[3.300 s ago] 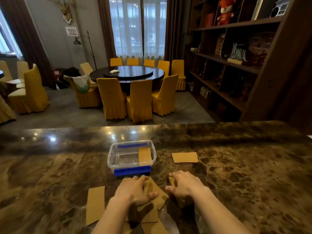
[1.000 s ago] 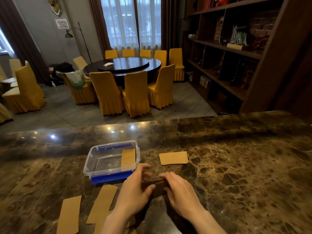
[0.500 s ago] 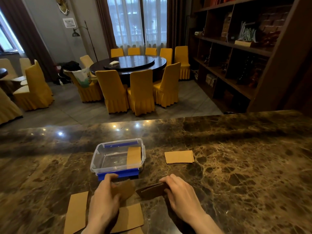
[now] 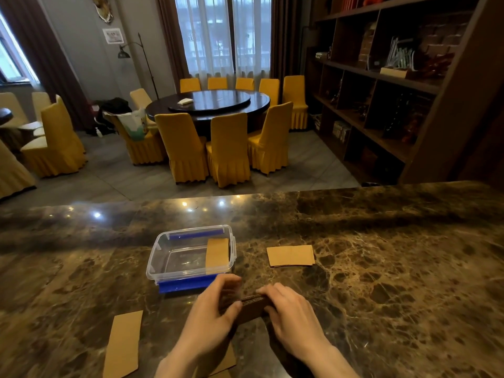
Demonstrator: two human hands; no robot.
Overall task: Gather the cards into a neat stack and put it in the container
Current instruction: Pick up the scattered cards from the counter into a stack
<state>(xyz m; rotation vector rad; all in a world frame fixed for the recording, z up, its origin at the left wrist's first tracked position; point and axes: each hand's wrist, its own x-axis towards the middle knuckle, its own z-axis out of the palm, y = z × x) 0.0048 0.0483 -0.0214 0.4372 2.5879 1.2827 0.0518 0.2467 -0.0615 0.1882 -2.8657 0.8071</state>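
A: Cardboard-brown loose card [image 4: 125, 343] sits far left on the marble counter [image 4: 381, 268], well apart from your hands, not gathered yet. Agree?

B: Yes. Another one or two show under your left wrist at the bottom edge; I can't tell how many. Next right, the clear container [image 4: 191, 257] with blue clips, lid off, one card [image 4: 217, 252] already leaning inside against its right wall. Probably parked just beyond your hands so the drop is short.

A: Hands?

B: Your left hand [image 4: 211, 316] grips the left end of the small stack [image 4: 252, 306], thumb on the near face. Your right hand [image 4: 293, 313] clamps the other end, fingers over the top edge. The stack stands on its long edge on the counter, so you look to be squaring the edges against the stone.

A: Makes sense. Right side?

B: A flat pile of cards [image 4: 290, 255] lies right of the container, apart from everything. It is slightly fanned and needs collecting too.

A: So early-to-mid task.

B: My read, yes.
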